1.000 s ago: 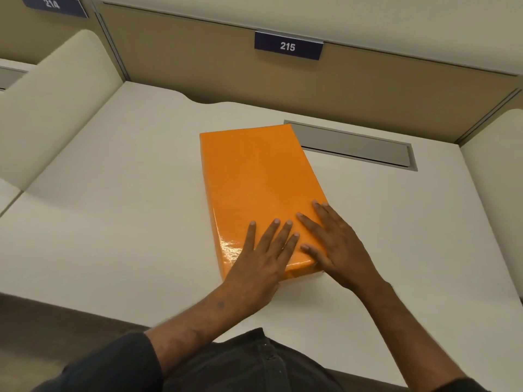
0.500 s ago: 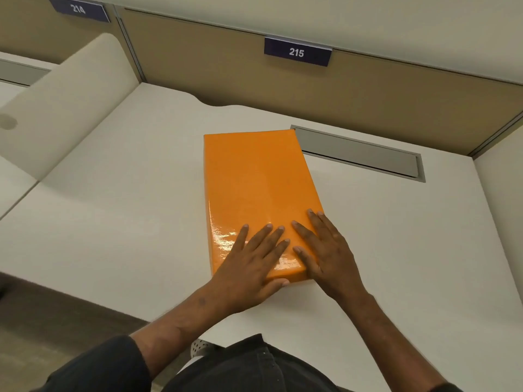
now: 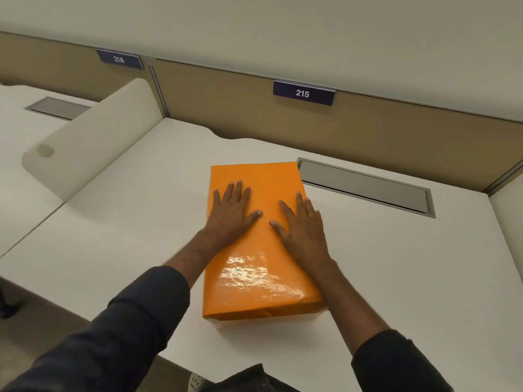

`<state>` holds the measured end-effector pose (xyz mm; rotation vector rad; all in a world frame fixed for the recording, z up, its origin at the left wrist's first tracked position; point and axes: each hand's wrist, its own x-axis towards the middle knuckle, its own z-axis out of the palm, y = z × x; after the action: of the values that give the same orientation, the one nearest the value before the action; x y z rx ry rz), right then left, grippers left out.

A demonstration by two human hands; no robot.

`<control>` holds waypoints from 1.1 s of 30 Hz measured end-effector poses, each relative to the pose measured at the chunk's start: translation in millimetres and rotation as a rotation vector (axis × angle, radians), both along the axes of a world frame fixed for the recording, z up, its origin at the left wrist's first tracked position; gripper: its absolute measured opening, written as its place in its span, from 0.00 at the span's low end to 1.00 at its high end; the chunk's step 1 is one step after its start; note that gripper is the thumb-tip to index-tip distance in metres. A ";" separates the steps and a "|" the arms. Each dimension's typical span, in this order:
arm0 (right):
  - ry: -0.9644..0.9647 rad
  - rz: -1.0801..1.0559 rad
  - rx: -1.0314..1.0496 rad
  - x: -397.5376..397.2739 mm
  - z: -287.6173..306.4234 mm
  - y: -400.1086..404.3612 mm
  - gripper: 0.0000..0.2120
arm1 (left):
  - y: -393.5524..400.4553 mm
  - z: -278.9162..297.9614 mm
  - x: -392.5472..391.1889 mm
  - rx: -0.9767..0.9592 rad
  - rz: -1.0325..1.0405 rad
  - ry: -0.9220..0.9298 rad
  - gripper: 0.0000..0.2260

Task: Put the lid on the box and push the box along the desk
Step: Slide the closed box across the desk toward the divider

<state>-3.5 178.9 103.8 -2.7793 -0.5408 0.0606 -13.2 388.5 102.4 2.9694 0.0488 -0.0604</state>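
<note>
A glossy orange box (image 3: pixel 256 281) lies lengthwise on the white desk (image 3: pixel 127 244), its lid closed on top. My left hand (image 3: pixel 232 213) rests flat on the lid's left half, fingers spread and pointing away from me. On the lid's right half my right hand (image 3: pixel 304 230) lies flat too, its outer fingers reaching the right edge. Neither hand grips anything. The box's far right corner touches the near end of a grey cable flap (image 3: pixel 365 186).
A tan partition (image 3: pixel 396 128) with plates 214 and 215 closes the desk's far side. A cream divider (image 3: pixel 85 157) stands on the left, another at the right edge. The desk's front edge runs just below the box.
Both hands slid from the box's near end up to the middle of the lid. The box sits closer to the cable flap, and the camera has tilted up and moved back.
</note>
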 end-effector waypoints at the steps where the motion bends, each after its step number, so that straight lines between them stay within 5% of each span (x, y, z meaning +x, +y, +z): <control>1: 0.005 0.006 -0.004 1.0 -2.3 0.8 0.34 | 0.4 -2.4 0.6 0.005 0.001 -0.006 0.36; 19: 0.060 -0.006 0.118 3.4 -3.1 -5.1 0.33 | -4.8 2.3 -6.4 0.026 0.042 -0.081 0.34; 28: 0.261 -0.085 0.354 7.3 -17.1 -44.6 0.39 | 16.9 -15.8 -56.0 -0.220 0.326 -0.028 0.40; 33: 0.324 -0.077 0.448 6.6 -20.2 -40.7 0.40 | 18.9 -25.3 -71.7 -0.519 0.420 0.016 0.41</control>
<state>3.2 138.3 83.7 -2.2885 -0.3161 0.3245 -84.9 407.4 77.2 2.3850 0.5632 -0.0348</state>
